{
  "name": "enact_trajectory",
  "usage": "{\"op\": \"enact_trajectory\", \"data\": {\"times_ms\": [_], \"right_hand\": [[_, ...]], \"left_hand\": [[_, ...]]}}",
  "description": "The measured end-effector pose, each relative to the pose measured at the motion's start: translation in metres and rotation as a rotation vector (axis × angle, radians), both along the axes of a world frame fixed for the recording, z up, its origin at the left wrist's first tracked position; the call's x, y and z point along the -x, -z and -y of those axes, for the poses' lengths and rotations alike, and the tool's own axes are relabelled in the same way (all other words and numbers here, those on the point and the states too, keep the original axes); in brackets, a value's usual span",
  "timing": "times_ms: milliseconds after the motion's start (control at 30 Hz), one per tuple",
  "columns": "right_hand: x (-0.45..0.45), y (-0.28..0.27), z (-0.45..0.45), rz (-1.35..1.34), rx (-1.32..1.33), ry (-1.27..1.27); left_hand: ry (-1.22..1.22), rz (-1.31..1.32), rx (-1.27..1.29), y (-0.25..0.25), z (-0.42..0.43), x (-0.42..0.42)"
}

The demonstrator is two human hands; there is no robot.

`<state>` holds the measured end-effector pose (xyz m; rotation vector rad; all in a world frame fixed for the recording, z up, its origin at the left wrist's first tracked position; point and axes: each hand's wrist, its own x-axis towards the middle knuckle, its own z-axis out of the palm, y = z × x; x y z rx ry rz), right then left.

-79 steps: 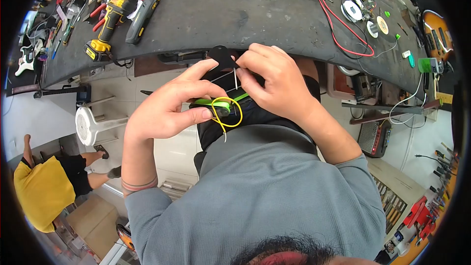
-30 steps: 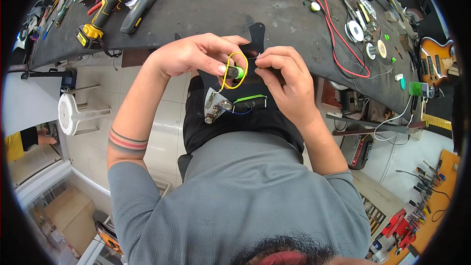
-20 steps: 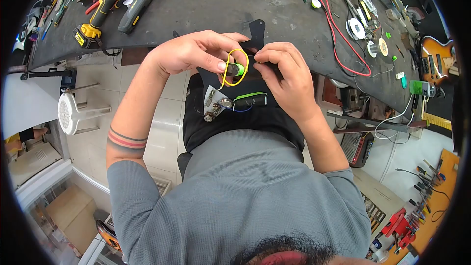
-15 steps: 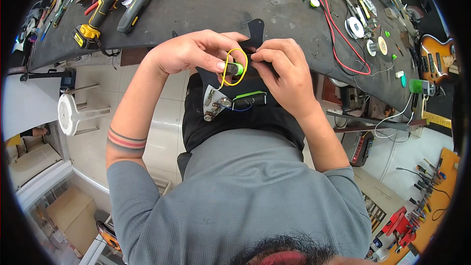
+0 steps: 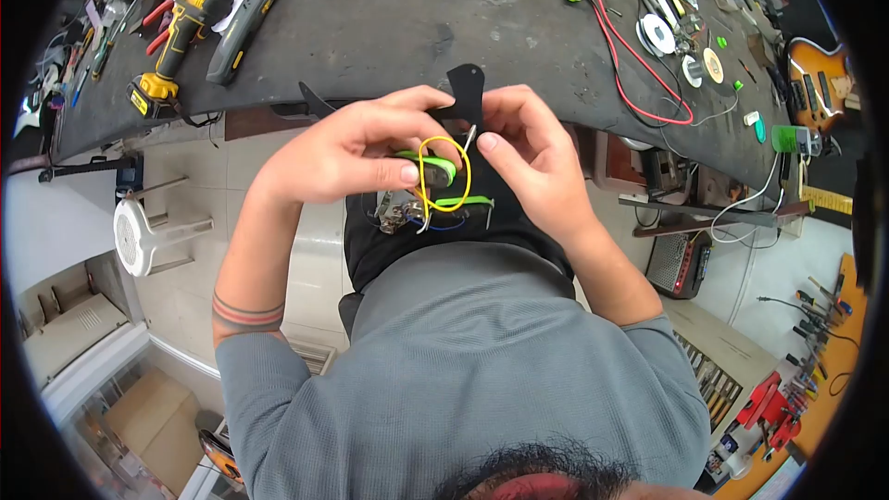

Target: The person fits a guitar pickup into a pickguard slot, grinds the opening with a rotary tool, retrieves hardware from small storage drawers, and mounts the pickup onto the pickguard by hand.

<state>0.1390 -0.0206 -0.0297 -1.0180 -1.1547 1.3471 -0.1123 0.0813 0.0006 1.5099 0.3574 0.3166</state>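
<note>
My left hand (image 5: 347, 153) grips a black, green-edged guitar pickup (image 5: 435, 168) with its thumb against the near side. A loop of yellow wire (image 5: 469, 167) hangs in front of that pickup. Beyond the fingers rises a black pickguard (image 5: 468, 83), its lower part hidden by my hands and the parts. My right hand (image 5: 532, 162) is closed at the pickguard's right edge, thumb tip beside a thin silver piece (image 5: 470, 137); what the fingers pinch is partly hidden. Below hang metal control parts (image 5: 398, 211) and a second green-edged pickup (image 5: 468, 202).
On the dark workbench (image 5: 370, 28) lie a yellow-black cordless drill (image 5: 181, 37), a long black tool (image 5: 245, 28), a red cable (image 5: 607, 37) and wire spools (image 5: 657, 35). A white stool (image 5: 134, 236) stands left. An electric guitar (image 5: 820, 97) is at the right.
Both hands have come lower and nearer my body, with the pickguard and pickup. The pickup has turned to show more of its green edge. My right thumb has shifted beside the silver piece.
</note>
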Motion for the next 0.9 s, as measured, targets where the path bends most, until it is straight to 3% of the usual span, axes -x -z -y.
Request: {"op": "enact_trajectory", "data": {"times_ms": [200,400,500,667,767,900], "right_hand": [[0.012,-0.005,0.022,0.193,-0.130,0.160],[0.017,-0.003,0.028,0.234,-0.216,0.209],[0.020,-0.005,0.029,0.188,-0.182,0.201],[0.021,-0.007,0.030,0.047,-0.045,0.134],[0.020,-0.005,0.030,0.007,-0.002,0.127],[0.023,-0.007,0.029,-0.042,0.009,0.135]], "left_hand": [[-0.128,-0.028,-0.146,-0.004,0.022,0.006],[-0.281,-0.016,-0.037,-0.005,0.044,0.007],[-0.211,-0.054,-0.376,-0.006,0.041,0.013],[-0.406,0.015,-0.486,-0.010,0.057,0.020],[-0.494,-0.041,-0.736,-0.011,0.067,0.024],[-0.510,-0.065,-0.646,-0.015,0.082,0.019]]}}
